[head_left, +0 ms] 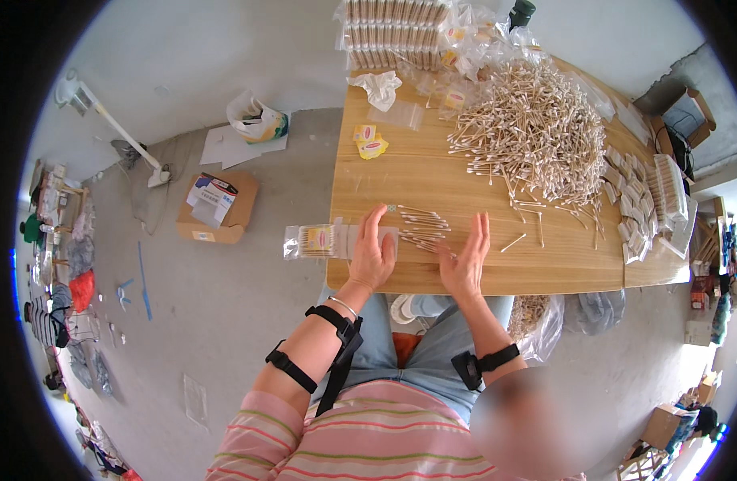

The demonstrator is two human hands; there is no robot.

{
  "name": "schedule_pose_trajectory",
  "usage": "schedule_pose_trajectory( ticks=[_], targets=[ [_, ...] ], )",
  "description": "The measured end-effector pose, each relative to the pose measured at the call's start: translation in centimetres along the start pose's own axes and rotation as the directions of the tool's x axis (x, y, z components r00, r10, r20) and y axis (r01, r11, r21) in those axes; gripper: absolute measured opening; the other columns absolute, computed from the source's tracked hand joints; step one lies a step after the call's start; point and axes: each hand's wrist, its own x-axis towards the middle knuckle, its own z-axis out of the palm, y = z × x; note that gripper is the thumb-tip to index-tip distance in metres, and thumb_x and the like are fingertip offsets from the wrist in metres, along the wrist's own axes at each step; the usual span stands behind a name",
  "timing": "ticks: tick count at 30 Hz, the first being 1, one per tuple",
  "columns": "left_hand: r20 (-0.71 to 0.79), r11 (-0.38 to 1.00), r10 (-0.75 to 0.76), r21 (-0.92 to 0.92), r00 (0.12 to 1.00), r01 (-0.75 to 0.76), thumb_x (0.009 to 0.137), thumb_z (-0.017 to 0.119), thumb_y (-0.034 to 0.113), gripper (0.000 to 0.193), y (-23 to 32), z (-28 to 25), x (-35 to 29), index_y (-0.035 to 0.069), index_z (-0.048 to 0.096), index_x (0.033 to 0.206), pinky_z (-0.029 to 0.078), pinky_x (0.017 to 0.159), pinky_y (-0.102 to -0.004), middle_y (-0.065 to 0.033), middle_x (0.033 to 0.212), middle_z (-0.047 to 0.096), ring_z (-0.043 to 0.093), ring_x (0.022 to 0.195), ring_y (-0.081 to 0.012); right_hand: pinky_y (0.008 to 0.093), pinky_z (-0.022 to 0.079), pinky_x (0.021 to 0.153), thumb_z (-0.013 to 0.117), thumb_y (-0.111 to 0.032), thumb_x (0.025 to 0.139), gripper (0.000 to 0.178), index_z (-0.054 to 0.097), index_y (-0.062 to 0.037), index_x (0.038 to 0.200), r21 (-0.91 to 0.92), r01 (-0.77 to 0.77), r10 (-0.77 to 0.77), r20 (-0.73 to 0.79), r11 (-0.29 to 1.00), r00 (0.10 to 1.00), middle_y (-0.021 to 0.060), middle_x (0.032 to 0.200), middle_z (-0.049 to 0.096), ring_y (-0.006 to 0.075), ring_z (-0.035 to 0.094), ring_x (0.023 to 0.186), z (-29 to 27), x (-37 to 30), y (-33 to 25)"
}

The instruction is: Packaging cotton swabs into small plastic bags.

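A small loose row of cotton swabs (422, 228) lies on the wooden table (417, 276) between my hands. My left hand (372, 258) is at the row's left end, fingers stretched out and holding nothing. On the other side is my right hand (465, 263), also open, its thumb close to the swab ends. Beside my left hand, a clear bag packed with swabs and a yellow label (315, 240) reaches over the table's left edge. Clear plastic (344, 240) shows between that bag and my left hand, partly hidden by the hand.
A large heap of loose cotton swabs (537, 132) covers the far right. Yellow label cards (370, 143) and a crumpled tissue (378, 88) lie at the far left. Stacked filled packs (396, 34) stand at the back, with more swab bundles (631, 200) along the right side.
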Motion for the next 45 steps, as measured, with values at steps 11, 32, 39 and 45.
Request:
schedule_pose_trajectory(
  ticks=[11, 32, 39, 45],
  targets=[
    [-0.002, 1.000, 0.011, 0.016, 1.000, -0.011, 0.084, 0.050, 0.000, 0.050, 0.2, 0.3, 0.3, -0.001, 0.040, 0.133, 0.041, 0.101, -0.0435, -0.0243, 0.128, 0.049, 0.048, 0.118, -0.0423, 0.0449, 0.019, 0.115, 0.048, -0.004, 0.094, 0.053, 0.028, 0.0016, 0.142, 0.577, -0.084, 0.171, -0.097, 0.812, 0.980, 0.0254, 0.152, 0.019, 0.0396, 0.019, 0.142, 4.8, 0.8, -2.0],
    [0.001, 1.000, 0.000, 0.001, 1.000, 0.000, 0.086, 0.047, 0.000, 0.049, 0.5, 0.0, 0.3, 0.000, 0.040, 0.134, 0.040, 0.102, -0.0436, -0.0236, 0.132, 0.047, 0.046, 0.122, -0.0420, 0.0557, 0.018, 0.114, 0.063, -0.015, 0.082, 0.048, 0.055, -0.0091, 0.129, -0.169, 0.229, -0.180, 0.263, 0.959, 0.948, 0.0145, 0.148, 0.036, 0.0400, 0.022, 0.141, 0.4, -1.2, -2.5],
    [0.003, 1.000, 0.008, -0.019, 1.000, -0.008, 0.085, 0.045, -0.001, 0.048, 0.3, 0.0, 0.2, -0.001, 0.040, 0.133, 0.039, 0.103, -0.0438, -0.0247, 0.131, 0.047, 0.046, 0.121, -0.0423, 0.0474, 0.038, 0.094, 0.072, -0.010, 0.072, 0.014, 0.068, -0.0071, 0.085, -0.050, 0.143, -0.139, 0.074, 0.988, 0.987, 0.0069, 0.108, 0.057, 0.0327, 0.047, 0.111, 0.0, 2.4, -1.6],
    [0.001, 0.999, -0.015, -0.046, 1.000, 0.015, 0.085, 0.044, -0.002, 0.047, 0.2, 0.0, 0.3, -0.002, 0.042, 0.131, 0.038, 0.103, -0.0442, -0.0250, 0.129, 0.048, 0.046, 0.120, -0.0426, 0.0451, 0.041, 0.086, 0.069, -0.007, 0.075, 0.010, 0.068, -0.0093, 0.084, -0.140, 0.231, -0.175, 0.330, 0.963, 0.928, 0.0061, 0.101, 0.058, 0.0307, 0.049, 0.100, 1.0, 3.9, -2.7]
  ],
)
